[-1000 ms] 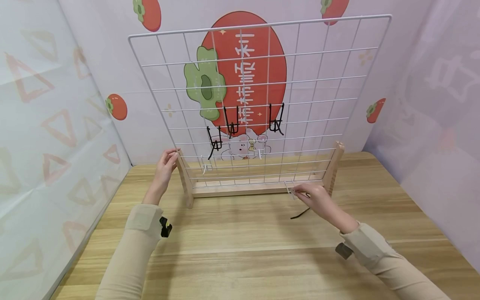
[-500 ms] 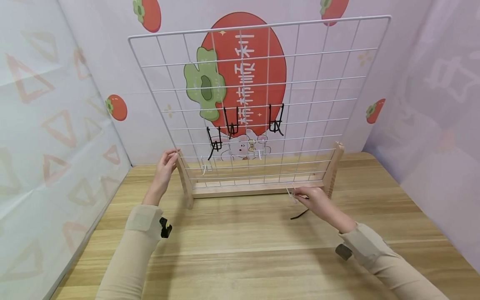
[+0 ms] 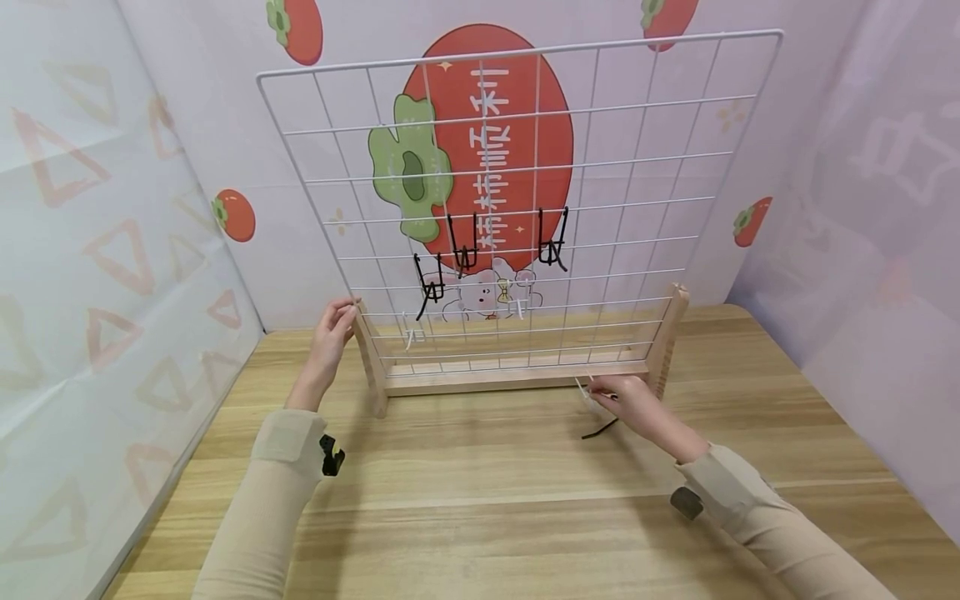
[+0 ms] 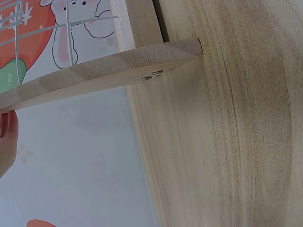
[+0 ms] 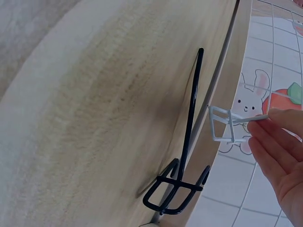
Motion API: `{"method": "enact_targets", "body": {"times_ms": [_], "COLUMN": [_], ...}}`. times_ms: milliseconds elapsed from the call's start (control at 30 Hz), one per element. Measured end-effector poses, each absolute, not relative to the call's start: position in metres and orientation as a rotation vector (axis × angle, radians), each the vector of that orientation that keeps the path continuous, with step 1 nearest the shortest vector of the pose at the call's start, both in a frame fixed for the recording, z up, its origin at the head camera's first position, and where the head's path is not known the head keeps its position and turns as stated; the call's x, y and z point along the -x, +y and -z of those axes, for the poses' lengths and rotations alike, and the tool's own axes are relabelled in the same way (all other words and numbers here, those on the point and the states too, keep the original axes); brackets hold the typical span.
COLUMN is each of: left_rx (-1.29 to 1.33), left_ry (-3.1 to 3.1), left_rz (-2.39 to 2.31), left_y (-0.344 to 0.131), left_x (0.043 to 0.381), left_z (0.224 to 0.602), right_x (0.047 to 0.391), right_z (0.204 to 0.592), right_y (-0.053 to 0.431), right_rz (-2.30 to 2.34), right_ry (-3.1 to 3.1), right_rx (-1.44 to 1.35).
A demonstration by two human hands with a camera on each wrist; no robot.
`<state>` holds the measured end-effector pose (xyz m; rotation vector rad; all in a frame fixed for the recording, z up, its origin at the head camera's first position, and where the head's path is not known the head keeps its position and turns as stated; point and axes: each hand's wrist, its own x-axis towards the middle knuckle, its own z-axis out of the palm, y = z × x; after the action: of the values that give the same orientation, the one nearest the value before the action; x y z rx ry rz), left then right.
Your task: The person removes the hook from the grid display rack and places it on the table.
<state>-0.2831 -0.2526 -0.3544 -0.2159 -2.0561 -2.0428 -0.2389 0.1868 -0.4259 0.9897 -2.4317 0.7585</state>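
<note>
The fingers of my right hand (image 3: 633, 403) pinch a white hook (image 5: 231, 124) by its single thin prong, thumb against forefinger, the others lying loosely beneath. Held by that end, its square wire back stays uncovered and faces away from my palm, which I take to be the reason for the grip: the part meant to sit on wire isn't blocked. The hook is low, on the near side of the grid (image 3: 517, 53), right of centre, just by the base bar (image 3: 480, 385); whether it touches the bar I can't tell.

My left hand (image 3: 325, 342) is at the top of the left post (image 3: 369, 358), fingertips touching the wood, probably to steady the rack. Whether those fingers pinch or merely rest there, I can't tell.

Below my right hand a loose black hook (image 5: 191, 113) lies on the table (image 3: 465, 500), in front of the base and within easy reach. Farther up, three black hooks (image 3: 464, 252) and two white hooks (image 3: 411, 337) hang on the grid's left and middle wires, seemingly turned so their prongs come out toward me, ready to carry something.
</note>
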Motion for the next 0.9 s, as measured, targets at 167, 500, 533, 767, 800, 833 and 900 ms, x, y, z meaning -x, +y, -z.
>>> {"method": "enact_targets", "body": {"times_ms": [167,500,533,767,800,833,900], "left_rx": [0.211,0.223,0.223,0.212,0.213,0.214,0.217], "left_ry": [-2.054,-2.057,-2.056,-2.053,-2.055,-2.056,-2.059], "left_rz": [2.041,2.05,2.053,2.046,2.042,2.038,2.034], "left_y": [-0.2526,-0.2522,-0.2522,-0.2525,-0.2526,-0.2526,-0.2527], "left_x": [0.2828,0.2836,0.2836,0.2831,0.283,0.283,0.283], "left_z": [0.3544,0.3533,0.3534,0.3543,0.3545,0.3545,0.3547], "right_x": [0.2397,0.2407,0.2405,0.2402,0.2401,0.2401,0.2397], "right_z": [0.428,0.4314,0.4315,0.4333,0.4336,0.4337,0.4339], "right_y": [0.1873,0.186,0.1856,0.1811,0.1805,0.1798,0.1784], "right_rz": [-0.727,-0.724,-0.734,-0.759,-0.753,-0.743,-0.733], "right_ry": [-2.529,-2.641,-2.652,-2.682,-2.686,-2.687,-2.685], "right_rx": [-0.958,-0.936,-0.931,-0.959,-0.964,-0.97,-0.971]}}
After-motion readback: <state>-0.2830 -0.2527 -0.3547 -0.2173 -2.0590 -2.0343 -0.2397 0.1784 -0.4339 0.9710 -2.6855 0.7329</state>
